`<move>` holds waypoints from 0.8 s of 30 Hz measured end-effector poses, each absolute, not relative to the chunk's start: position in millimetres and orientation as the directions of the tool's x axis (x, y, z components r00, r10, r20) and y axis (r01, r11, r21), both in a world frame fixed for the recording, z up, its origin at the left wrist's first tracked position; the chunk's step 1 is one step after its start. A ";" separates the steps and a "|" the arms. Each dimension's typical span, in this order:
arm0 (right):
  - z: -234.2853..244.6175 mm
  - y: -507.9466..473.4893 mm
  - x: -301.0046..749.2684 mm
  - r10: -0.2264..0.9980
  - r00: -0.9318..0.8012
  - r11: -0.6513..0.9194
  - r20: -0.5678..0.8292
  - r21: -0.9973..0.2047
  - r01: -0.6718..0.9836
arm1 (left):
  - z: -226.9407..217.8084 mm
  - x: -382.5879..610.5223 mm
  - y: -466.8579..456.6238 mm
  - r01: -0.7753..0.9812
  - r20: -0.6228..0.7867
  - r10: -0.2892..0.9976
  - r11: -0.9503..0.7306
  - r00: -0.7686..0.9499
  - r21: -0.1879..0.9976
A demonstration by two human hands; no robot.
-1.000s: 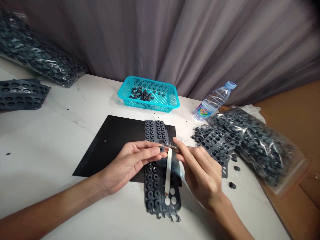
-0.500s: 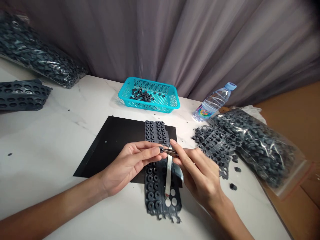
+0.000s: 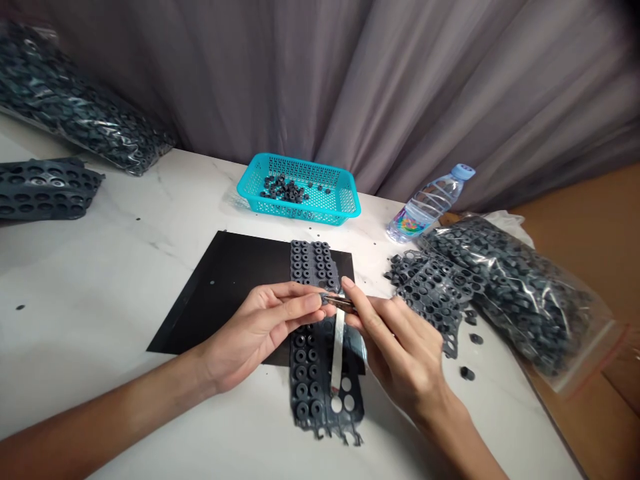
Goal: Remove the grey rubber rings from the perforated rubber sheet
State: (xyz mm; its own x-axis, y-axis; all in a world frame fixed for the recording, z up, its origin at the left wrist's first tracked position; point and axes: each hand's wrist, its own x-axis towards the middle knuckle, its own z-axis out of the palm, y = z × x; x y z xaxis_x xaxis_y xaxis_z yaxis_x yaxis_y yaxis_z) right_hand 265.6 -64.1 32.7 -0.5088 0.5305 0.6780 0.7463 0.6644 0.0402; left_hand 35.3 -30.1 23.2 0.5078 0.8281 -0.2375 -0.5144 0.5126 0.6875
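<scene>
My left hand (image 3: 273, 327) is closed in a pinch on a small dark rubber piece (image 3: 324, 299), mostly covered by the fingertips. Against that piece rests the tip of a slim metal tool (image 3: 341, 305), gripped in my right hand (image 3: 400, 340); whether it is tweezers or small snips I cannot make out. Below the hands lies a dark rubber sheet (image 3: 301, 373) with rows of ring-shaped pieces and several punched-out holes. A narrow pale strip (image 3: 337, 353) slants over the sheet under my right hand; its upper end is hidden. Part of the sheet covers a black mat (image 3: 215, 293).
Behind the mat stands a turquoise basket (image 3: 300, 212) with small dark pieces inside. A water bottle (image 3: 430, 200), a holed sheet (image 3: 430, 293), loose pieces (image 3: 467, 373) and a filled bag (image 3: 530, 293) are right. Another bag (image 3: 85, 100) and sheet (image 3: 45, 190) are left.
Both hands hold almost the same pose, with the rubber piece and tool barely shifted. Nothing has been put down or picked up.
</scene>
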 end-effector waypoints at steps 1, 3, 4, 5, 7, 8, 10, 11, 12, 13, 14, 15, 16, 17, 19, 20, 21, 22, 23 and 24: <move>32.6 -64.1 265.5 0.531 -0.509 0.664 0.678 0.041 0.747 | 23.4 35.3 -30.2 -0.518 -0.236 0.828 0.514 0.509 0.684; 32.1 -64.2 265.4 0.530 -0.509 0.664 0.679 0.042 0.747 | 23.9 35.6 -30.3 -0.521 -0.238 0.827 0.516 0.509 0.680; 31.9 -64.2 265.2 0.531 -0.508 0.664 0.679 0.040 0.747 | 24.1 35.8 -30.4 -0.521 -0.241 0.827 0.518 0.508 0.679; 31.7 -64.3 265.1 0.532 -0.507 0.663 0.678 0.038 0.747 | 24.3 36.0 -30.6 -0.519 -0.244 0.827 0.519 0.507 0.679; 31.5 -64.3 264.8 0.537 -0.504 0.660 0.676 0.035 0.750 | 24.5 36.3 -30.8 -0.515 -0.249 0.825 0.522 0.508 0.680; 31.5 -64.3 264.6 0.540 -0.503 0.657 0.675 0.035 0.753 | 24.6 36.4 -31.0 -0.514 -0.250 0.824 0.523 0.508 0.680; 31.5 -64.4 264.5 0.541 -0.501 0.654 0.675 0.037 0.756 | 24.9 36.5 -31.2 -0.513 -0.251 0.823 0.524 0.509 0.680; 31.5 -64.5 264.6 0.539 -0.503 0.654 0.676 0.041 0.755 | 25.1 36.6 -31.2 -0.513 -0.253 0.823 0.526 0.509 0.679; 31.4 -64.6 264.8 0.536 -0.505 0.655 0.677 0.044 0.754 | 25.4 36.6 -31.3 -0.513 -0.254 0.822 0.527 0.509 0.677; 31.4 -64.6 265.1 0.532 -0.507 0.657 0.678 0.047 0.752 | 25.7 36.5 -31.3 -0.513 -0.256 0.822 0.529 0.509 0.676; 31.3 -64.7 265.5 0.530 -0.509 0.659 0.678 0.048 0.750 | 26.0 36.5 -31.4 -0.514 -0.256 0.821 0.530 0.510 0.675; 31.3 -64.8 265.9 0.528 -0.512 0.662 0.678 0.049 0.748 | 26.2 36.4 -31.4 -0.517 -0.255 0.821 0.530 0.511 0.672; 31.3 -64.8 266.2 0.527 -0.514 0.664 0.677 0.049 0.746 | 26.4 36.3 -31.4 -0.521 -0.253 0.821 0.530 0.511 0.669; 31.3 -64.8 266.5 0.526 -0.515 0.665 0.676 0.049 0.745 | 26.4 36.2 -31.4 -0.524 -0.251 0.821 0.531 0.513 0.665; 31.4 -64.7 266.8 0.525 -0.518 0.667 0.676 0.051 0.743 | 26.3 36.0 -31.3 -0.531 -0.249 0.818 0.536 0.518 0.656; 31.5 -64.6 266.9 0.523 -0.518 0.667 0.677 0.054 0.743 | 26.2 36.0 -31.3 -0.534 -0.247 0.817 0.538 0.521 0.652; 31.6 -64.6 266.8 0.520 -0.519 0.667 0.678 0.057 0.743 | 26.2 36.0 -31.2 -0.535 -0.246 0.816 0.540 0.524 0.650; 31.6 -64.5 266.8 0.516 -0.520 0.668 0.681 0.060 0.742 | 26.2 36.1 -31.2 -0.535 -0.244 0.814 0.540 0.526 0.650; 31.5 -64.4 266.8 0.512 -0.520 0.668 0.683 0.064 0.742 | 26.2 36.2 -31.2 -0.536 -0.242 0.814 0.541 0.529 0.649; 31.4 -64.3 266.8 0.509 -0.521 0.667 0.685 0.068 0.742 | 26.3 36.3 -31.1 -0.537 -0.238 0.814 0.539 0.529 0.649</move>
State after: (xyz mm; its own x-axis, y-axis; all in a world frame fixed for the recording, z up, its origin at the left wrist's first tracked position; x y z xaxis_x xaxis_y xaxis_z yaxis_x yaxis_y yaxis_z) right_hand 266.8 -64.3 31.4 -0.5208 0.5091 0.6852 0.7418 0.6672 0.0680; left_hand 36.3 -31.1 26.3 0.5292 0.8143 -0.2385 -0.5372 0.5391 0.6487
